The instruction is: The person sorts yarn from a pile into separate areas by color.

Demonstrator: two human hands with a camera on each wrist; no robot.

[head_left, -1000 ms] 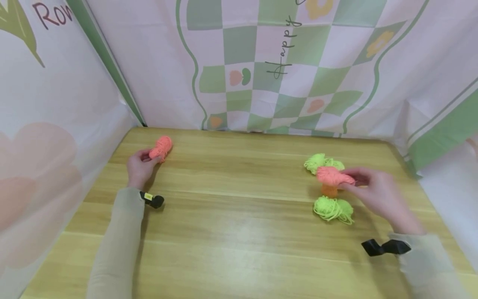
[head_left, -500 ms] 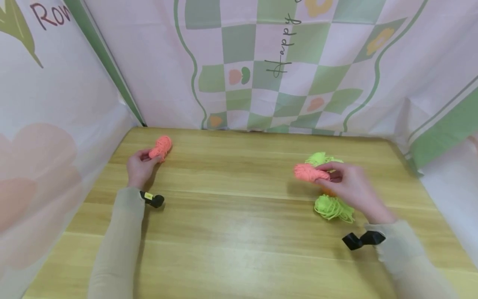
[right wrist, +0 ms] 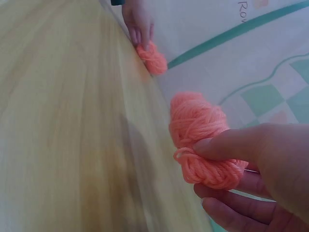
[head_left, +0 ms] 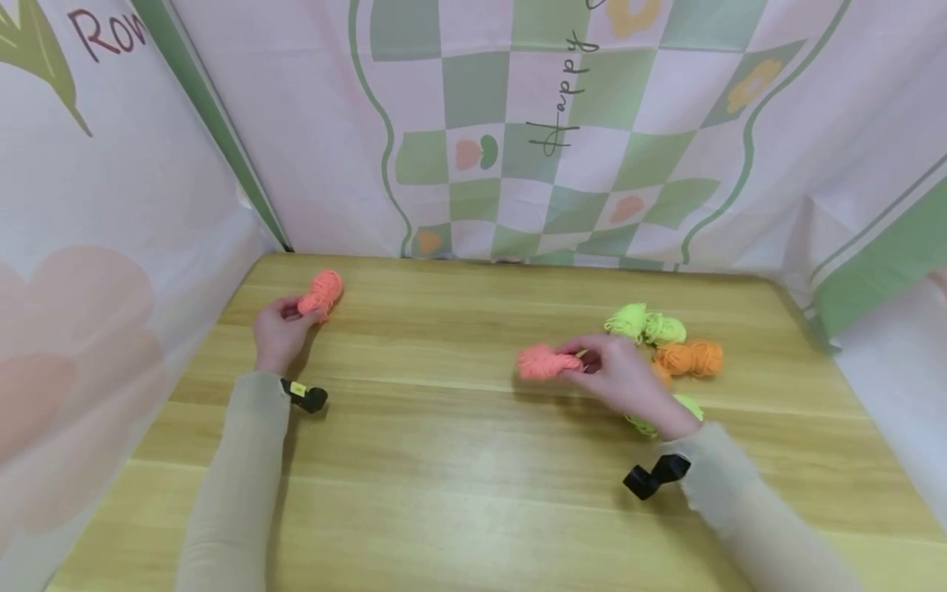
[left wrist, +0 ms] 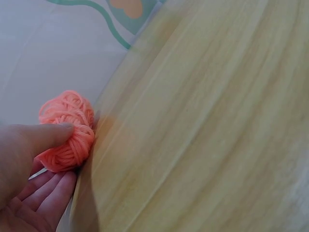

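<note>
At the table's far left, my left hand (head_left: 281, 335) pinches a small coral yarn skein (head_left: 323, 294) between thumb and fingers. The left wrist view shows the thumb lying across the waist of this skein (left wrist: 72, 130). My right hand (head_left: 625, 374) grips a second coral yarn skein (head_left: 543, 363) by its right end, held above the table right of the middle. In the right wrist view, thumb and fingers close around the lower half of that skein (right wrist: 200, 125), with a shadow on the wood below.
Behind the right hand lie yellow-green skeins (head_left: 644, 324) and orange skeins (head_left: 691, 358). Another yellow-green skein (head_left: 690, 404) is partly hidden by the right wrist. Printed curtains (head_left: 311, 164) enclose the wooden table (head_left: 414, 460) at the back and sides.
My right hand has carried its coral skein leftward from above the other skeins, uncovering the orange ones. The left hand has stayed in place with its skein.
</note>
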